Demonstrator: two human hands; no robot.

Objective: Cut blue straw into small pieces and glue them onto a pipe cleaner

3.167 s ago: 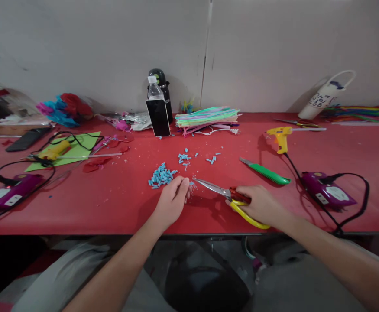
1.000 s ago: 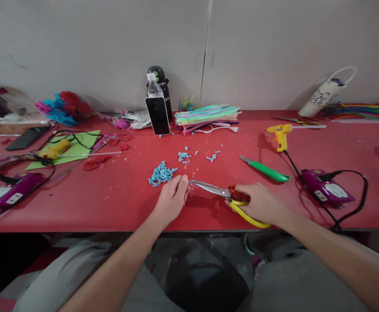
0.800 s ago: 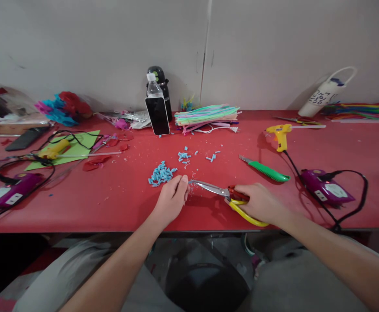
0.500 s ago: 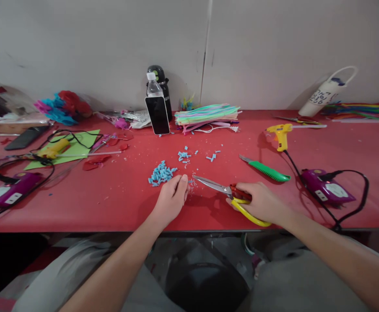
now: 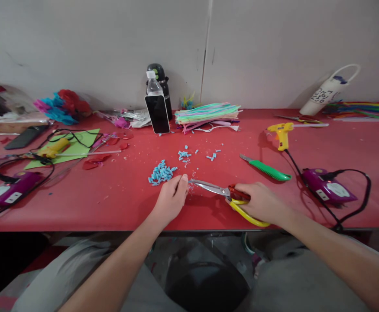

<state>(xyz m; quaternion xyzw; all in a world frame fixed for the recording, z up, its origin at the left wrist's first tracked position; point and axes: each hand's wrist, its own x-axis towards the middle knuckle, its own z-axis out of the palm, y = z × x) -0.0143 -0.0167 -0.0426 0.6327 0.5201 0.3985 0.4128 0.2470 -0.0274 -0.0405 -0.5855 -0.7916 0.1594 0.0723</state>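
My left hand (image 5: 172, 196) is closed in a pinch over the red table, and a small blue piece barely shows at its fingertips. Scissors (image 5: 210, 187) with one red and one yellow handle are in my right hand (image 5: 257, 200), its fingers wrapped round the handles. Their blades look nearly together and point left, with the tips right at the left fingertips. Just behind my left hand lies a pile of short blue pieces (image 5: 162, 172). A smaller blue cluster (image 5: 184, 154) and a few loose blue bits (image 5: 212, 156) lie farther back. Pale crumbs dot the table under the blades.
A green utility knife (image 5: 269, 170), a yellow glue gun (image 5: 282, 132) and a purple power strip (image 5: 328, 186) lie to the right. A phone (image 5: 157, 115) leans on bottles behind a bundle of pastel pipe cleaners (image 5: 208, 113). Another glue gun (image 5: 54, 148) rests on green paper at left.
The scissors have moved slightly left, bringing their tips up to the left fingertips and the small blue piece. My left hand has hardly moved.
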